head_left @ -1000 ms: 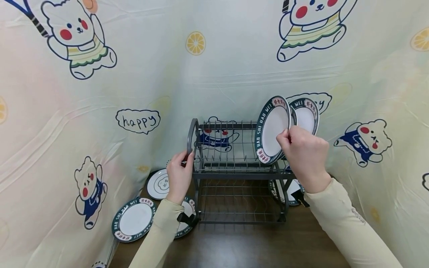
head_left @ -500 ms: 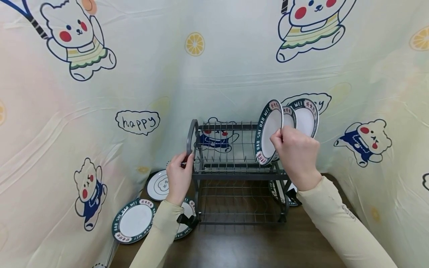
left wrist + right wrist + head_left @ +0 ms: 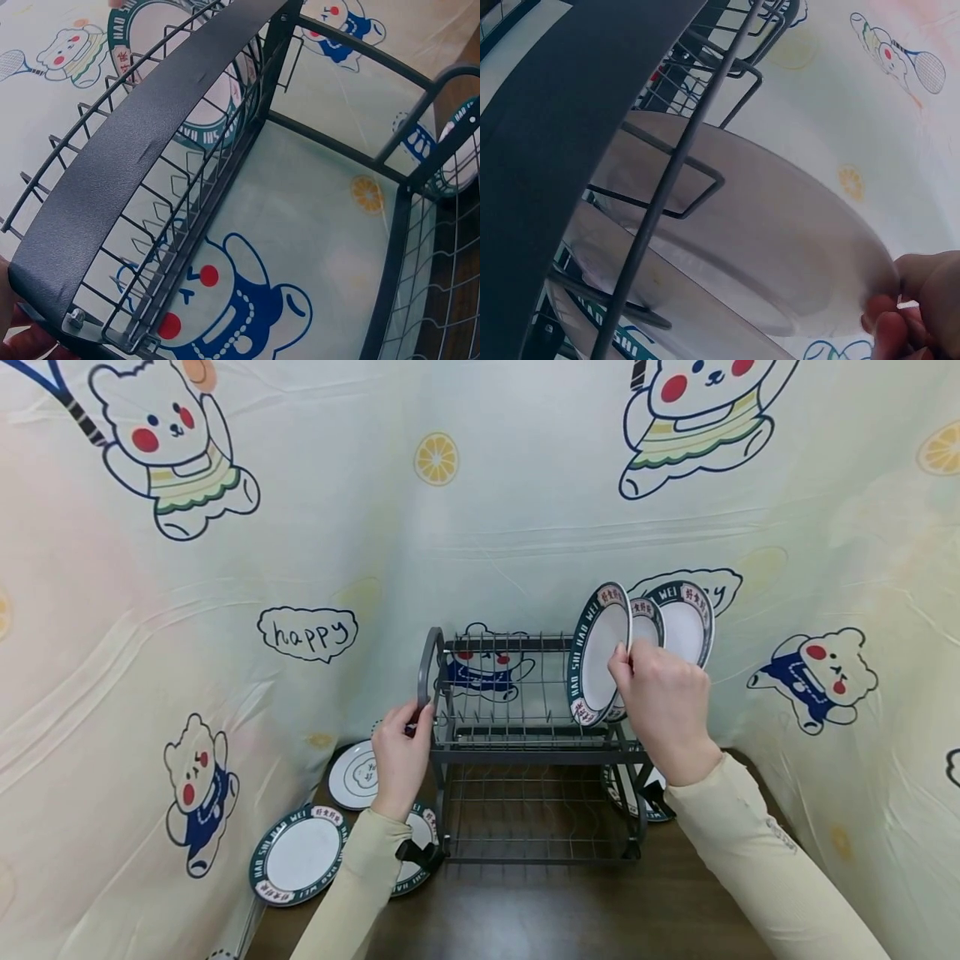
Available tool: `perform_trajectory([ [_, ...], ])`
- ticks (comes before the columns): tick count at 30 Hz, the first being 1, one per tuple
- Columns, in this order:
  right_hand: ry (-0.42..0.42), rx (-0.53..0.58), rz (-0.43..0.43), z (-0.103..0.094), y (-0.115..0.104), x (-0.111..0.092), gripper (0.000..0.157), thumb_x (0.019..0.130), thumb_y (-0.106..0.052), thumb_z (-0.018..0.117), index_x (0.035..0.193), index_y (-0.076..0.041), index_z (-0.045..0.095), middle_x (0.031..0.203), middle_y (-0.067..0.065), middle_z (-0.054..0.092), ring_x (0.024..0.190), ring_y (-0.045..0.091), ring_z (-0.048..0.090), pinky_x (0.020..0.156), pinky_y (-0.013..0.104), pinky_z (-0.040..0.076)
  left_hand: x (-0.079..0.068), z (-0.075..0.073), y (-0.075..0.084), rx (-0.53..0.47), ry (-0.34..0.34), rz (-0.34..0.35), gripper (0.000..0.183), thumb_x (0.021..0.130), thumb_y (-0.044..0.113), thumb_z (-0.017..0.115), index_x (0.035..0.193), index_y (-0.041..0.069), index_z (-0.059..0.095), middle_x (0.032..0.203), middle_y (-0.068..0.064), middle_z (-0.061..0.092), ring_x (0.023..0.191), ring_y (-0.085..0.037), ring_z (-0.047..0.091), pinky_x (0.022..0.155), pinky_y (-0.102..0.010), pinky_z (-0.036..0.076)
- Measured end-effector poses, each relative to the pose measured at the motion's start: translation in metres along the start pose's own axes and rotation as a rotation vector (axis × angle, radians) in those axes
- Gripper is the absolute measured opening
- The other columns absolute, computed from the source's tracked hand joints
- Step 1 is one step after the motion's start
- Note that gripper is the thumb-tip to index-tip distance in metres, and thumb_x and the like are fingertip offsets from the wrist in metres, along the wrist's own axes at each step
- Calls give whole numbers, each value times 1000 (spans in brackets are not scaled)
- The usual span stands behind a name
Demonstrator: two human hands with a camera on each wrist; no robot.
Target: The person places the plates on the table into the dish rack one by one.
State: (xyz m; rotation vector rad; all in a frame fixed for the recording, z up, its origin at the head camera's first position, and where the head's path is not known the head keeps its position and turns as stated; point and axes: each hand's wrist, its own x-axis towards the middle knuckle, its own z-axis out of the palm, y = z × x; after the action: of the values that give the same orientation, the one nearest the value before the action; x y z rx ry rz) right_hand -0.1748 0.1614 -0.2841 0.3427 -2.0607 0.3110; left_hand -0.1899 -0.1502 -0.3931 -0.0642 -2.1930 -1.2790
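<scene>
My right hand (image 3: 667,706) pinches the rim of a white plate (image 3: 598,656) with a dark green patterned border. This plate stands on edge in the upper tier of a dark two-tier dish rack (image 3: 536,755). In the right wrist view, its pale underside (image 3: 802,225) faces the camera, with fingers (image 3: 889,330) at the rim. Right of it, two matching plates stand in the same tier, a middle plate (image 3: 647,625) and an outer plate (image 3: 690,618), both partly covered. At the rack's left end, my left hand (image 3: 401,752) grips the side frame (image 3: 142,142).
On the brown table (image 3: 517,910), a face-up plate (image 3: 303,856), an upside-down plate (image 3: 354,774) and a partly covered plate (image 3: 420,835) lie left of the rack. Another plate (image 3: 618,785) shows behind the rack's lower right. A printed cloth (image 3: 495,568) hangs close behind.
My right hand has moved left with the plate, which now stands apart from the middle plate and shows more of it. My left hand stays on the frame.
</scene>
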Motion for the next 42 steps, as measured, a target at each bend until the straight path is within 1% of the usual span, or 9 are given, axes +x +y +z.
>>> perform_trajectory([
  [5, -68, -12, 23, -5, 1, -1, 43, 101, -8, 61, 61, -5, 46, 47, 7, 38, 37, 22, 32, 38, 33, 24, 0, 0, 0, -4, -2, 1, 25, 105, 24, 66, 113, 3, 77, 101, -13, 70, 86, -25, 65, 69, -30, 56],
  [9, -120, -6, 55, -10, 0, -1, 43, 103, -13, 64, 63, -2, 51, 48, 8, 42, 37, 23, 36, 39, 33, 27, 0, -1, 0, -4, 2, 5, 25, 105, 23, 66, 112, 3, 77, 100, -13, 70, 85, -25, 64, 67, -31, 55],
  [13, -147, 9, 85, -14, -1, -1, 40, 104, -14, 64, 67, 0, 57, 49, 9, 47, 38, 25, 41, 39, 34, 29, 0, 0, 0, 1, -2, 13, 25, 105, 23, 65, 112, 2, 77, 99, -14, 69, 84, -25, 64, 67, -31, 55],
  [17, -157, 26, 104, -17, -2, 0, 38, 104, -13, 63, 69, 0, 58, 50, 10, 49, 40, 27, 44, 40, 35, 30, 0, 0, -1, -1, -8, 8, 25, 105, 23, 65, 112, 2, 77, 100, -14, 70, 85, -25, 64, 68, -31, 56],
  [24, -154, 27, 96, -19, 0, 0, 34, 103, -14, 65, 73, 2, 63, 54, 12, 56, 41, 27, 47, 39, 37, 35, 0, 0, -1, -5, -8, -1, 25, 105, 23, 66, 112, 3, 77, 101, -14, 69, 85, -25, 63, 68, -31, 55],
  [30, -122, 0, 73, -22, 1, -4, 36, 103, -16, 63, 71, -1, 62, 51, 10, 53, 38, 24, 42, 38, 33, 28, -1, -1, 0, -2, -9, -3, 25, 105, 23, 66, 112, 3, 77, 99, -13, 69, 84, -24, 63, 67, -29, 55],
  [33, -114, 0, 63, -25, 1, -8, 36, 103, -17, 61, 71, -1, 62, 53, 10, 56, 38, 24, 43, 38, 31, 26, 0, 0, 0, 3, -6, 0, 25, 105, 24, 65, 111, 3, 77, 99, -13, 69, 84, -24, 64, 67, -29, 54],
  [40, -92, 4, 34, -32, 6, -15, 26, 103, -15, 60, 88, 3, 69, 61, 14, 63, 43, 25, 51, 39, 29, 28, 0, 0, 0, 3, -13, -1, 24, 105, 23, 65, 111, 3, 76, 102, -14, 69, 86, -25, 65, 69, -29, 56],
  [42, -88, 7, 28, -34, 8, -17, 25, 103, -15, 59, 89, 4, 70, 63, 14, 64, 44, 25, 52, 39, 29, 29, 0, 0, 0, 3, -15, -4, 24, 105, 23, 65, 111, 2, 76, 103, -14, 69, 87, -25, 65, 69, -29, 56],
])
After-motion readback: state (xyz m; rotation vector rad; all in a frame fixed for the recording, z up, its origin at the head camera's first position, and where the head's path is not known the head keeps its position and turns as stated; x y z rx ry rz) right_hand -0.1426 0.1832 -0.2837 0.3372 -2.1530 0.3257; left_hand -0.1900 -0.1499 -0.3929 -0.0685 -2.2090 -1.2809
